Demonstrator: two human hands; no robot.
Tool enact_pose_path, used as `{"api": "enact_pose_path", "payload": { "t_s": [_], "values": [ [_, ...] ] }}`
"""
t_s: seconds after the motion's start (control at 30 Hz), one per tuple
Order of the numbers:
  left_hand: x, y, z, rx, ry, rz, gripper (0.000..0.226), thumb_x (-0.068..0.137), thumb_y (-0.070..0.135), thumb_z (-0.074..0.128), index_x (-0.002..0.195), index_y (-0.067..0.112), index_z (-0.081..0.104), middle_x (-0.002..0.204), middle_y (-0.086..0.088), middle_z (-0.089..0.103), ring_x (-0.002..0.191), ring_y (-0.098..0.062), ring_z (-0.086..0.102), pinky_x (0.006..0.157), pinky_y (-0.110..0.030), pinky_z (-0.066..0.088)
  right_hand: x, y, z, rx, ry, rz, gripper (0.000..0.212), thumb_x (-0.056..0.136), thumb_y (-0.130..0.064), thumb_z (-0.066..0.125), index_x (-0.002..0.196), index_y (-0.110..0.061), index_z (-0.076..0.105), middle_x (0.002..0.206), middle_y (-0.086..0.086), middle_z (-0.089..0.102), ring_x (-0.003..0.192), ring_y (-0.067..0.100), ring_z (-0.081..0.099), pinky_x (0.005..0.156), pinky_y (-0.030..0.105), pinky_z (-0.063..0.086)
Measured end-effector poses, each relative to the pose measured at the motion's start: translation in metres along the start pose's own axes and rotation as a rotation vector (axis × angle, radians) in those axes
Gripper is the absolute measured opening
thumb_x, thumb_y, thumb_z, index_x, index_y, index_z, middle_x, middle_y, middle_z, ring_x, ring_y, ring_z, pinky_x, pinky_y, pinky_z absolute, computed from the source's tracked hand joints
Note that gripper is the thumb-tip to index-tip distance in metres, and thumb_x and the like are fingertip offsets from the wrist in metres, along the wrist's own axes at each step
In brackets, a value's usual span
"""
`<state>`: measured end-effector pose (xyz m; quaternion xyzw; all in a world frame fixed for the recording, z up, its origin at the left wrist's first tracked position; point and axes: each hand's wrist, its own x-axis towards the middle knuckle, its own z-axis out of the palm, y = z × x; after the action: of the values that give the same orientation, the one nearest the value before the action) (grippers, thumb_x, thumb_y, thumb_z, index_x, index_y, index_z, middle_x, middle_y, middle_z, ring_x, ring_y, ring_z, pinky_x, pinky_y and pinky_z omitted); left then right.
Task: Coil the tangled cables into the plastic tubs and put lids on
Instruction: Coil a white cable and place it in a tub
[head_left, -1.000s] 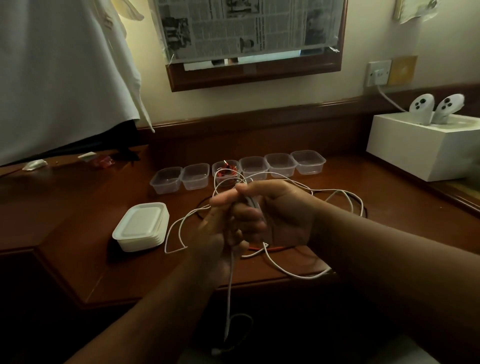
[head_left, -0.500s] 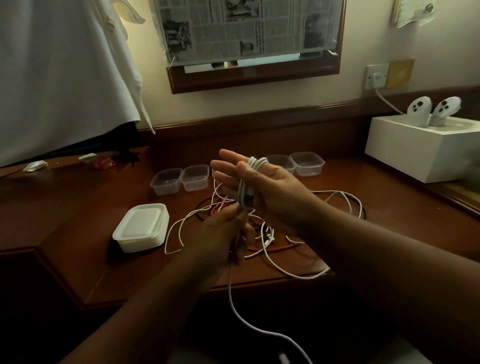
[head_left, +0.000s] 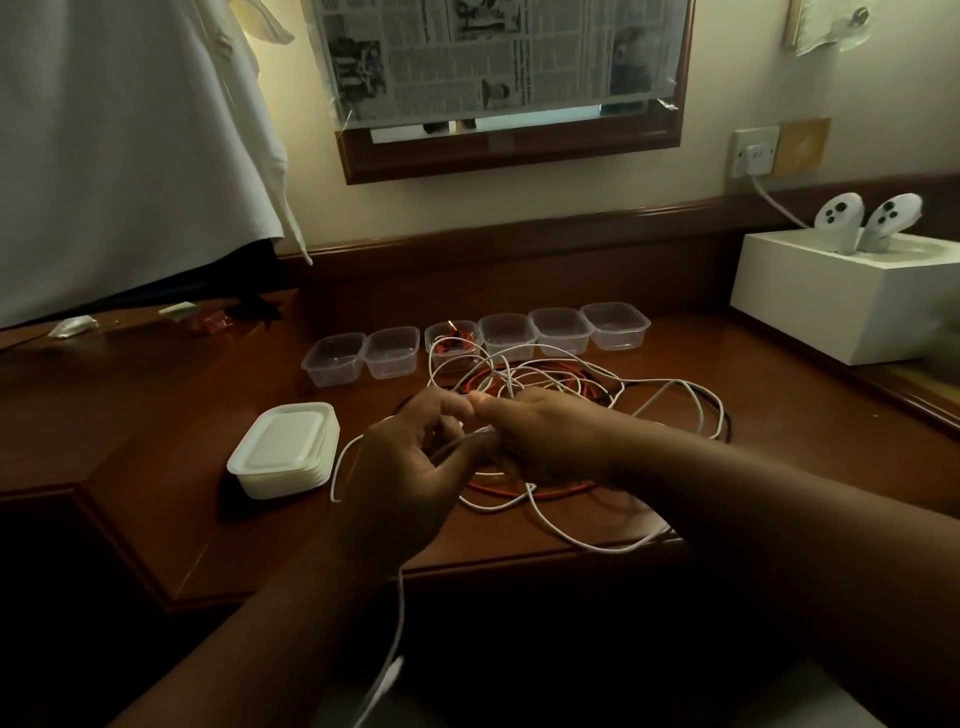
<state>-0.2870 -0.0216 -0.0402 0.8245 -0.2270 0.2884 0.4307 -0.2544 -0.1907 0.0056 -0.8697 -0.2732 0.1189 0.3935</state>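
Newspaper (head_left: 498, 52) print is too small to read. Both the left hand (head_left: 400, 467) and right hand (head_left: 550, 441) pinch the white cable (head_left: 670, 387), its slack trailing off the counter (head_left: 156, 441) edge toward me.

Desk (head_left: 171, 467): dark reddish wood, polished, soft sheen near window light. Six tubs (head_left: 506, 338): clear thin plastic, glossy. Lid stack (head_left: 283, 449): white translucent plastic, smooth, matt-looking. White cable (head_left: 691, 387): smooth plastic sheath. Red cable (head_left: 524, 492): same smooth sheath, thin. Frame on wall (head_left: 511, 148): dark varnished wood; newspaper (head_left: 498, 52) behind it, matt paper. Hanging garment (head_left: 130, 145): white cloth, soft folds. Box (head_left: 831, 306): white, matt, smooth. Two controllers (head_left: 865, 221): white plastic, slight gloss. Wall socket (head_left: 754, 151): white plastic.
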Motion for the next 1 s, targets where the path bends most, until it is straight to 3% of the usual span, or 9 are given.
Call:
{"api": "enact_pose_path", "payload": {
  "t_s": [0.1, 0.2, 0.33, 0.47, 0.57, 0.67, 0.77, 0.9, 1.0],
  "values": [
    [0.002, 0.005, 0.004, -0.231, -0.053, -0.205, 0.029, 0.081, 0.053, 0.069, 0.104, 0.039, 0.057, 0.069, 0.002, 0.061, 0.051, -0.007, 0.056, 0.046, -0.019, 0.042, -0.005, 0.001, -0.007, 0.496, -0.322, 0.111, 0.07, 0.099, -0.06, 0.029, 0.051, -0.016, 0.054, 0.046, 0.002, 0.034, 0.038, 0.013, 0.027, 0.043, 0.024, 0.019],
    [0.004, 0.022, 0.015, -0.521, -0.157, -0.299, 0.024, 0.091, 0.031, 0.047, 0.09, 0.01, 0.059, 0.05, 0.008, 0.06, 0.042, 0.003, 0.055, 0.044, -0.007, 0.039, -0.005, 0.001, -0.008, 0.678, -0.424, 0.044, 0.06, 0.095, -0.053, 0.039, 0.049, -0.019, 0.057, 0.046, -0.001, 0.038, 0.039, 0.011, 0.034, 0.043, 0.024, 0.025],
    [0.007, 0.019, 0.02, -0.559, -0.115, -0.311, 0.038, 0.09, 0.038, 0.041, 0.078, 0.013, 0.068, 0.056, 0.001, 0.064, 0.046, -0.008, 0.059, 0.046, -0.016, 0.043, -0.001, 0.001, -0.008, 0.696, -0.328, 0.079, 0.057, 0.088, -0.056, 0.047, 0.054, -0.011, 0.038, 0.053, 0.006, 0.046, 0.053, 0.018, 0.053, 0.048, 0.021, 0.037],
    [0.01, 0.016, 0.021, -0.466, -0.102, -0.405, 0.041, 0.091, 0.047, 0.042, 0.084, 0.012, 0.063, 0.058, 0.007, 0.065, 0.052, -0.001, 0.061, 0.05, -0.013, 0.045, 0.007, 0.005, -0.003, 0.492, -0.048, 0.128, 0.061, 0.085, -0.067, 0.05, 0.057, -0.013, 0.049, 0.055, 0.006, 0.05, 0.056, 0.021, 0.054, 0.063, 0.032, 0.047],
    [0.009, 0.018, 0.024, -0.476, -0.065, -0.446, 0.041, 0.094, 0.048, 0.043, 0.089, 0.012, 0.062, 0.054, 0.009, 0.062, 0.051, 0.0, 0.06, 0.05, -0.014, 0.047, 0.012, 0.006, 0.002, 0.311, 0.147, 0.073, 0.06, 0.09, -0.066, 0.045, 0.059, -0.015, 0.051, 0.053, 0.0, 0.045, 0.049, 0.013, 0.043, 0.058, 0.028, 0.043],
    [0.012, 0.021, 0.03, -0.618, -0.005, -0.524, 0.036, 0.099, 0.042, 0.043, 0.094, 0.011, 0.061, 0.052, 0.008, 0.058, 0.05, -0.002, 0.057, 0.051, -0.02, 0.046, 0.015, 0.006, 0.005, 0.328, 0.237, 0.022, 0.057, 0.094, -0.062, 0.042, 0.059, -0.016, 0.048, 0.051, -0.002, 0.041, 0.047, 0.011, 0.037, 0.051, 0.025, 0.036],
    [0.015, 0.019, 0.031, -0.736, 0.09, -0.559, 0.038, 0.089, 0.051, 0.054, 0.086, 0.016, 0.068, 0.063, -0.006, 0.055, 0.06, -0.02, 0.054, 0.06, -0.033, 0.044, 0.017, 0.008, 0.007, 0.474, 0.201, 0.062, 0.056, 0.092, -0.064, 0.044, 0.064, -0.016, 0.049, 0.052, -0.003, 0.044, 0.047, 0.012, 0.04, 0.054, 0.028, 0.038],
    [0.017, 0.016, 0.027, -0.754, 0.122, -0.592, 0.038, 0.086, 0.053, 0.058, 0.085, 0.02, 0.075, 0.091, -0.036, 0.057, 0.084, -0.039, 0.057, 0.078, -0.05, 0.049, 0.012, 0.009, -0.001, 0.667, -0.07, 0.092, 0.047, 0.097, -0.055, 0.042, 0.079, -0.013, 0.052, 0.058, -0.001, 0.042, 0.048, 0.015, 0.036, 0.052, 0.029, 0.029],
    [0.019, 0.014, 0.027, -0.734, 0.108, -0.612, 0.045, 0.085, 0.053, 0.059, 0.09, 0.01, 0.071, 0.086, -0.034, 0.061, 0.078, -0.042, 0.062, 0.078, -0.055, 0.054, 0.01, 0.008, -0.002, 0.605, -0.023, 0.07, 0.039, 0.103, -0.045, 0.039, 0.085, -0.013, 0.052, 0.058, -0.002, 0.042, 0.047, 0.012, 0.038, 0.051, 0.026, 0.033]
  ]
}}
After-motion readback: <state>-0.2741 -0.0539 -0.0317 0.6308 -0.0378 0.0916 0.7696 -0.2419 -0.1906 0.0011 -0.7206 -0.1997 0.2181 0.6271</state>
